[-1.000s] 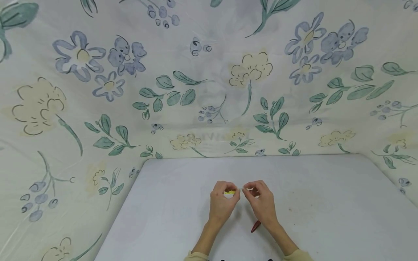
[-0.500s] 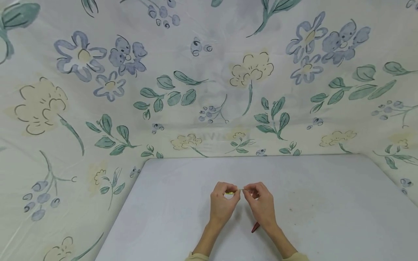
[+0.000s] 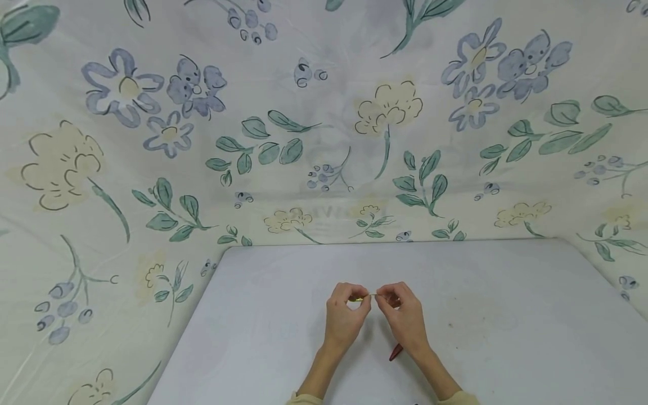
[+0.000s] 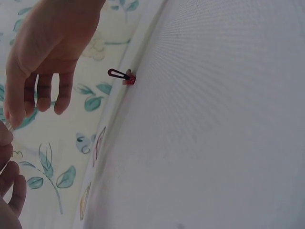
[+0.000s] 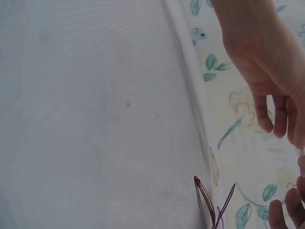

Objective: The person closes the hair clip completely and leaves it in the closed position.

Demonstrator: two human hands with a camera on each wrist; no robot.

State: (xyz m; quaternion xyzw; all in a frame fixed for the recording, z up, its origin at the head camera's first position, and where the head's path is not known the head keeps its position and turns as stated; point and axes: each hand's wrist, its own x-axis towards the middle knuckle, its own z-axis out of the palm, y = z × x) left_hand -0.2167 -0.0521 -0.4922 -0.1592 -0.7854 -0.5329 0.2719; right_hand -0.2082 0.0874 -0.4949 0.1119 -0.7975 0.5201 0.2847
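Note:
In the head view both hands are raised over the table, fingertips nearly meeting. My left hand (image 3: 346, 315) pinches one end of a thin pale strand (image 3: 373, 294) between thumb and forefinger. The other end is pinched by my right hand (image 3: 403, 315). A short stretch of it shows between the fingertips; the kind is too small to tell. Past the left hand's thumb and forefinger shows a yellow thing (image 3: 358, 299), mostly hidden. Beside the right wrist lies a narrow, tapered dark red thing (image 3: 396, 352), partly covered. The left wrist view shows the left hand's (image 4: 52, 52) other fingers hanging loose.
A white table (image 3: 253, 326) spreads under the hands. Behind it hangs a floral cloth (image 3: 324, 140). A small red piece with a dark loop (image 4: 123, 75) shows in the left wrist view. Thin dark red loops (image 5: 206, 198) stand low in the right wrist view.
Both hands keep their pinch almost in place. The fingertips have drawn very slightly apart, and less of the yellow thing shows now.

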